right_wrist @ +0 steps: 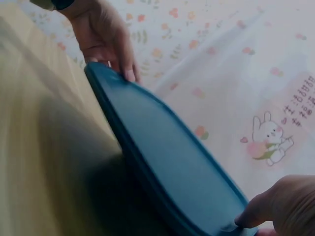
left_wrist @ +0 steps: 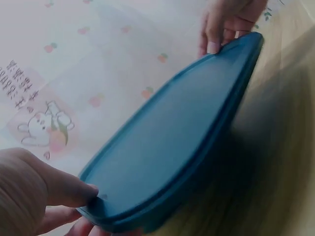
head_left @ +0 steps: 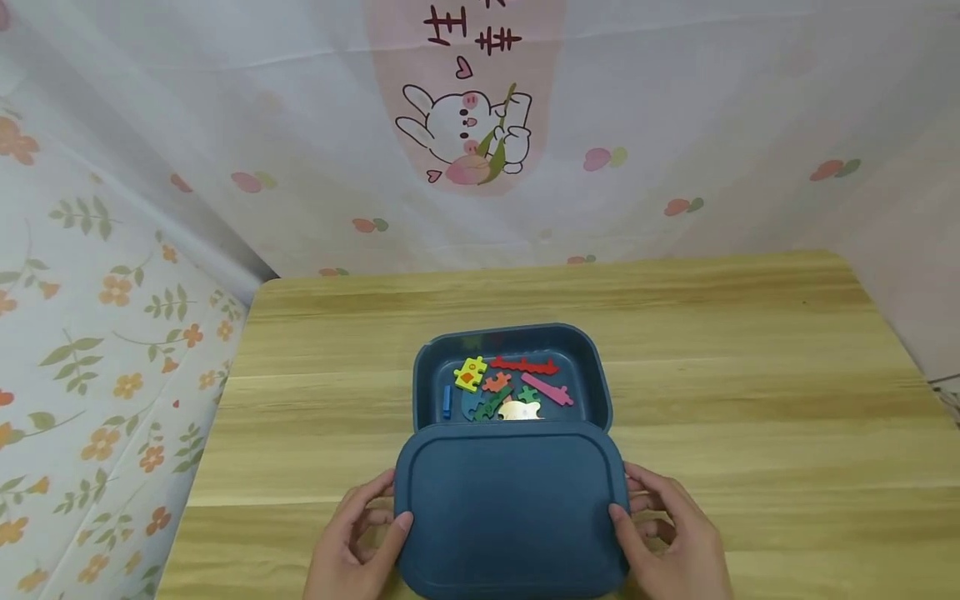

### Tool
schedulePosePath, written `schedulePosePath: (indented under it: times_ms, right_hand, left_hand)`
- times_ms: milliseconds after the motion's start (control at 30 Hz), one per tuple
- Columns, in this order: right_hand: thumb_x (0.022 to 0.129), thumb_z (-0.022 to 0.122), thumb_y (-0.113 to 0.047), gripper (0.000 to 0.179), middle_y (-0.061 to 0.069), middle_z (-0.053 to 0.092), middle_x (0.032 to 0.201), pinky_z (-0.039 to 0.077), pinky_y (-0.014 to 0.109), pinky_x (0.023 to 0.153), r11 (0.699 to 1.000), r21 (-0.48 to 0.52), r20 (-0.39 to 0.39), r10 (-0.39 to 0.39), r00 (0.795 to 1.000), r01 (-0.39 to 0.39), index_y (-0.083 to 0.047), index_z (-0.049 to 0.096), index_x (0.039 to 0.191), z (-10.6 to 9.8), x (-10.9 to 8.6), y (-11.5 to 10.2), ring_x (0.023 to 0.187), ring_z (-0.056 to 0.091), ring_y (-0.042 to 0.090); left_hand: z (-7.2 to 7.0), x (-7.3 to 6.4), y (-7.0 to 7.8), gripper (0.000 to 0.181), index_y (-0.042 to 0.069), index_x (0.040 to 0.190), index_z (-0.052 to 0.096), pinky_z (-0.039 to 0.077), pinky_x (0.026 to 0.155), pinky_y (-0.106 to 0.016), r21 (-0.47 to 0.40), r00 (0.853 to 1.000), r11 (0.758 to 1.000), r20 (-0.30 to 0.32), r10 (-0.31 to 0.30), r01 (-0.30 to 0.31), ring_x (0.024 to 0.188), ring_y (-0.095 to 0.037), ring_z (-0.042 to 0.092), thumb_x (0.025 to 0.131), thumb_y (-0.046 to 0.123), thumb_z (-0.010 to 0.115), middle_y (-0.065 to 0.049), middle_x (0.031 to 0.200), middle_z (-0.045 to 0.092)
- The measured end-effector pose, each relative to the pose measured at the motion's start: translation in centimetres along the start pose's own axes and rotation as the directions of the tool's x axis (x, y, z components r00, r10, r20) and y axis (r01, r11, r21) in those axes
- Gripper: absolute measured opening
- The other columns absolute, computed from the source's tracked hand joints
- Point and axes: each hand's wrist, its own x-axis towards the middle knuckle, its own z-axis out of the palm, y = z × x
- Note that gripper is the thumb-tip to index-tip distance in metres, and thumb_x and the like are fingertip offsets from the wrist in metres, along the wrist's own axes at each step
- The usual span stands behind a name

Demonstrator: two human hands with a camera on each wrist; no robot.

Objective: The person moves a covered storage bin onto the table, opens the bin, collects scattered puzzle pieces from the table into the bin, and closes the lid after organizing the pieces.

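Both hands hold a dark blue lid (head_left: 510,508) with rounded corners, one at each short side. My left hand (head_left: 360,537) pinches its left edge, thumb on top and fingers beneath. On the right edge my right hand (head_left: 671,529) grips in the same way. Behind the lid stands a matching blue box (head_left: 604,392), its near side hidden by the lid. Inside lie several coloured puzzle pieces, among them a yellow piece (head_left: 470,374), a red strip (head_left: 525,366), a pink piece (head_left: 547,389) and a small blue piece (head_left: 447,402). Both wrist views show the lid (left_wrist: 162,132) raised above the table.
The box stands on a wood-grain table (head_left: 750,375). A pale curtain (head_left: 300,125) with a rabbit print hangs along the table's far edge. At the left is a floral cloth (head_left: 112,375).
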Motion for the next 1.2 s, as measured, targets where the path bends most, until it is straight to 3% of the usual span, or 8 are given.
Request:
schedulePosePath:
  times_ms: [133, 333, 433, 567, 667, 800, 1000, 1200]
  right_hand:
    - [0.080, 0.083, -0.003, 0.051, 0.001, 0.067, 0.108, 0.057, 0.017, 0.062, 0.992, -0.043, -0.010, -0.121, 0.993, 0.121, -0.012, 0.066, 0.127, -0.3, 1.6, -0.5, 0.084, 0.060, -0.003]
    - [0.080, 0.082, -0.001, 0.053, 0.004, 0.068, 0.109, 0.058, 0.018, 0.062, 0.961, -0.069, 0.003, -0.267, 0.964, 0.266, -0.008, 0.066, 0.130, 0.1, 4.3, -1.3, 0.087, 0.060, 0.002]
    - [0.080, 0.080, 0.001, 0.051, 0.008, 0.068, 0.108, 0.058, 0.019, 0.061, 0.951, -0.072, 0.014, -0.300, 0.954, 0.300, -0.002, 0.066, 0.129, 0.6, 5.7, -1.8, 0.088, 0.062, 0.010]
    - [0.083, 0.077, 0.001, 0.046, 0.013, 0.066, 0.106, 0.057, 0.020, 0.061, 0.944, -0.102, 0.012, -0.315, 0.949, 0.314, 0.003, 0.066, 0.128, 0.9, 7.4, -2.3, 0.089, 0.065, 0.020]
    - [0.086, 0.075, -0.002, 0.045, 0.014, 0.064, 0.105, 0.055, 0.020, 0.061, 0.946, -0.120, 0.013, -0.302, 0.953, 0.301, 0.003, 0.066, 0.129, 1.0, 8.4, -2.4, 0.083, 0.066, 0.021]
    - [0.087, 0.072, -0.003, 0.044, 0.016, 0.064, 0.105, 0.050, 0.019, 0.060, 0.949, -0.134, 0.029, -0.283, 0.959, 0.284, 0.002, 0.065, 0.131, 1.0, 9.2, -2.7, 0.075, 0.063, 0.019]
    - [0.088, 0.071, -0.003, 0.043, 0.019, 0.065, 0.107, 0.054, 0.023, 0.063, 0.949, -0.129, 0.059, -0.282, 0.958, 0.287, 0.004, 0.064, 0.130, 1.0, 10.4, -2.5, 0.089, 0.066, 0.025]
    - [0.089, 0.070, -0.003, 0.043, 0.019, 0.065, 0.111, 0.055, 0.018, 0.065, 0.955, -0.083, 0.081, -0.280, 0.957, 0.286, 0.003, 0.063, 0.132, 1.1, 11.3, -2.1, 0.095, 0.067, 0.028]
  left_hand:
    - [0.5, 1.5, 0.8, 0.049, 0.023, 0.134, 0.063, 0.055, 0.052, -0.025, 0.074, 0.988, 0.986, -0.021, 0.150, -0.148, 0.083, -0.006, 0.063, 0.088, 0.014, 0.077, -0.004, 0.113, 0.060]
    - [0.8, 4.2, 2.0, 0.049, 0.017, 0.136, 0.063, 0.053, 0.056, -0.020, 0.192, 0.961, 0.949, -0.064, 0.268, -0.252, 0.083, -0.006, 0.056, 0.089, 0.012, 0.077, -0.007, 0.108, 0.060]
    - [0.9, 5.5, 2.3, 0.049, 0.011, 0.136, 0.063, 0.050, 0.057, -0.018, 0.255, 0.942, 0.921, -0.084, 0.324, -0.294, 0.085, -0.010, 0.055, 0.088, 0.008, 0.076, -0.008, 0.105, 0.062]
    - [1.2, 7.0, 2.6, 0.050, 0.006, 0.136, 0.062, 0.047, 0.058, -0.016, 0.292, 0.924, 0.893, -0.064, 0.376, -0.343, 0.086, -0.013, 0.052, 0.088, 0.007, 0.075, -0.010, 0.098, 0.060]
    - [1.6, 7.8, 2.8, 0.050, 0.004, 0.136, 0.062, 0.049, 0.059, -0.016, 0.288, 0.920, 0.887, -0.051, 0.390, -0.360, 0.084, -0.014, 0.052, 0.088, 0.005, 0.075, -0.011, 0.094, 0.057]
    - [1.9, 8.5, 3.1, 0.050, 0.006, 0.137, 0.061, 0.051, 0.062, -0.017, 0.279, 0.922, 0.892, -0.052, 0.383, -0.355, 0.085, -0.015, 0.054, 0.088, 0.006, 0.074, -0.013, 0.103, 0.056]
    - [2.2, 9.3, 3.4, 0.049, 0.008, 0.138, 0.061, 0.052, 0.065, -0.017, 0.254, 0.936, 0.909, -0.036, 0.351, -0.331, 0.093, -0.019, 0.059, 0.090, 0.009, 0.073, -0.014, 0.124, 0.058]
    - [2.3, 9.8, 3.3, 0.049, 0.009, 0.139, 0.060, 0.053, 0.066, -0.017, 0.225, 0.939, 0.918, -0.026, 0.342, -0.328, 0.092, -0.019, 0.062, 0.092, 0.010, 0.072, -0.013, 0.122, 0.063]
